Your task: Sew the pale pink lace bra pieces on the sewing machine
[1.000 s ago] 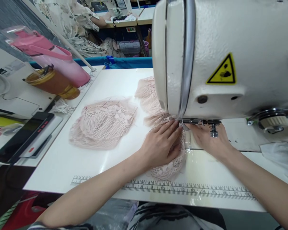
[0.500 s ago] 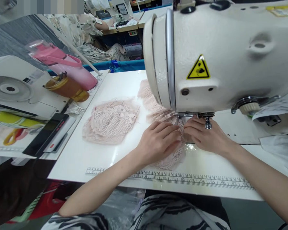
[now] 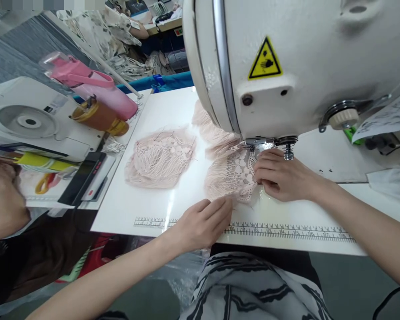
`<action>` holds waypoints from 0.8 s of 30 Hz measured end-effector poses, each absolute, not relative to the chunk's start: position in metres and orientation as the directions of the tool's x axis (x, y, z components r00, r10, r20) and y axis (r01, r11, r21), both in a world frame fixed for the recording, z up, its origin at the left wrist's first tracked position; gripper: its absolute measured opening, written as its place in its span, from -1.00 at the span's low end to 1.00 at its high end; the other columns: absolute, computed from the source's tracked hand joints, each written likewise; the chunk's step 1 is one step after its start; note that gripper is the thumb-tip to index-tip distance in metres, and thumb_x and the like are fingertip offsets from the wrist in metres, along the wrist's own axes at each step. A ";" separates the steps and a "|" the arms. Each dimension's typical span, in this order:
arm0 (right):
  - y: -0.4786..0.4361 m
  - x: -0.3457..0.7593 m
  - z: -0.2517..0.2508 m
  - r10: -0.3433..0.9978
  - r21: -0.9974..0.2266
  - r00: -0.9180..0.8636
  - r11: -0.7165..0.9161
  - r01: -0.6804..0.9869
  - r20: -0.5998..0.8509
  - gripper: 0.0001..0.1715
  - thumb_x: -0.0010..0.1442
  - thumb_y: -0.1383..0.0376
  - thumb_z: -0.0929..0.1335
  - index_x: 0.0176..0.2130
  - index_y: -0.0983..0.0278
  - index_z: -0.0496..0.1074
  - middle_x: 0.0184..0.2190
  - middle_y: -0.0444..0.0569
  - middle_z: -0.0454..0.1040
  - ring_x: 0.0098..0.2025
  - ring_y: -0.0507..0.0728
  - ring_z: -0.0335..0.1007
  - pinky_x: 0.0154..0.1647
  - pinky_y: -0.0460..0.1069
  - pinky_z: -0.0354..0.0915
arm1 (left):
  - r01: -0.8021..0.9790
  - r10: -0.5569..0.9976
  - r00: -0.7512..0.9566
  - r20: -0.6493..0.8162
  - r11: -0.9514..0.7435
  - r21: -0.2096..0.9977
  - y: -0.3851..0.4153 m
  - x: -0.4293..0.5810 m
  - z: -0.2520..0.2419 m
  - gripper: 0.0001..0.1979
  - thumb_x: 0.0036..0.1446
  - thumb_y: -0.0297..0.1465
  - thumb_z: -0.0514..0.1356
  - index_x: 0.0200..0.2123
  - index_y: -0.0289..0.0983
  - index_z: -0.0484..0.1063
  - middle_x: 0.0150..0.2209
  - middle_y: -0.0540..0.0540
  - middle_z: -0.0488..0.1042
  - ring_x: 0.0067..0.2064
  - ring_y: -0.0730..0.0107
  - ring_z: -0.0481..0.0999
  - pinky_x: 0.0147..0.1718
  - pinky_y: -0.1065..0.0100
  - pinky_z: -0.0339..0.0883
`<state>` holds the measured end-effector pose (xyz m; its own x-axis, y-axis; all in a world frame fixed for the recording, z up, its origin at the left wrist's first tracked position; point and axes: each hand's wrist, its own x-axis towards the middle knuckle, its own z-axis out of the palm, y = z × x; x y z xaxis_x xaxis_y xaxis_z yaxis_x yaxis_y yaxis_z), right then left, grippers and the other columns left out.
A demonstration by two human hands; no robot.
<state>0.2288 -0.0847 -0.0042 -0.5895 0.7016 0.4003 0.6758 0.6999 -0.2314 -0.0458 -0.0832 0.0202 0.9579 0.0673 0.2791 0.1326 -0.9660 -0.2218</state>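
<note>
Pale pink lace fabric (image 3: 231, 173) lies under the needle area of a white sewing machine (image 3: 296, 58), and part of it reaches back behind the machine head. My right hand (image 3: 282, 175) is closed on the fabric's right edge, just below the presser foot. Near the fabric's lower left corner, my left hand (image 3: 205, 222) has its fingers pinched together over the printed ruler; what they hold, if anything, is too small to make out. A separate pink lace piece (image 3: 162, 158) rests on the white table to the left.
At the left stand a pink bottle (image 3: 96, 89), an amber cup (image 3: 100, 116), a black device (image 3: 82, 178) and another machine (image 3: 26, 120). Another person's hand (image 3: 5, 200) is at the far left. A ruler strip (image 3: 286, 231) runs along the table's front edge.
My left hand has moved down and left, away from the needle, and the lace is more spread out. My right hand stays beside the presser foot. Another person's hand has come in at the left.
</note>
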 end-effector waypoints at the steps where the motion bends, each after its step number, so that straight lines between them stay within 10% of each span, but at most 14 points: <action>1: -0.085 0.229 -0.004 0.707 -0.241 -0.590 0.697 0.675 0.390 -0.84 0.13 0.43 0.22 -0.34 0.25 0.36 -0.36 -0.13 0.43 -0.18 0.07 0.25 -0.34 -0.03 0.07 | 0.173 0.116 0.949 0.292 -0.969 -0.178 -0.083 -0.045 0.019 -0.81 0.24 -0.59 0.05 -0.13 -0.37 0.40 -0.13 -0.21 0.54 -0.13 0.24 0.54 -0.33 0.33 0.45; 9: -0.084 0.229 -0.002 0.702 -0.231 -0.632 0.708 0.667 0.327 -0.83 0.20 0.21 0.27 -0.33 0.25 0.37 -0.31 -0.08 0.44 -0.18 0.10 0.26 -0.30 -0.01 0.15 | 0.488 0.652 0.709 0.269 -0.729 0.481 -0.077 -0.041 0.049 -0.89 0.30 -0.52 0.01 -0.15 -0.26 0.28 -0.13 -0.12 0.45 -0.15 0.46 0.52 -0.36 0.53 0.46; 17: -0.081 0.232 -0.005 0.542 -0.090 -0.605 0.783 0.615 0.583 -0.90 0.11 0.41 0.26 -0.34 0.23 0.32 -0.36 -0.16 0.45 -0.22 0.06 0.27 -0.06 0.02 0.24 | 0.520 0.586 0.810 0.015 -0.730 0.444 -0.064 -0.024 0.059 -0.57 0.22 -0.25 0.18 0.09 -0.27 0.19 -0.21 -0.09 0.49 -0.25 0.35 0.53 -0.42 0.43 0.37; 24: -0.081 0.238 -0.004 0.524 -0.019 -0.621 0.773 0.634 0.583 -0.90 0.10 0.39 0.24 -0.32 0.24 0.31 -0.29 -0.10 0.47 -0.12 0.11 0.29 -0.23 0.02 0.19 | 0.249 0.267 0.909 0.320 -0.964 0.098 -0.039 0.005 0.024 -0.82 0.16 -0.60 0.04 -0.31 -0.28 0.39 -0.52 0.06 0.45 -0.51 0.49 0.40 -0.48 0.38 0.14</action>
<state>0.2378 -0.0814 -0.0037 -0.6208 0.5237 0.5833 0.6343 0.7728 -0.0187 0.0052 -0.0388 0.0240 0.9090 0.2673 0.3198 0.2488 -0.9636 0.0983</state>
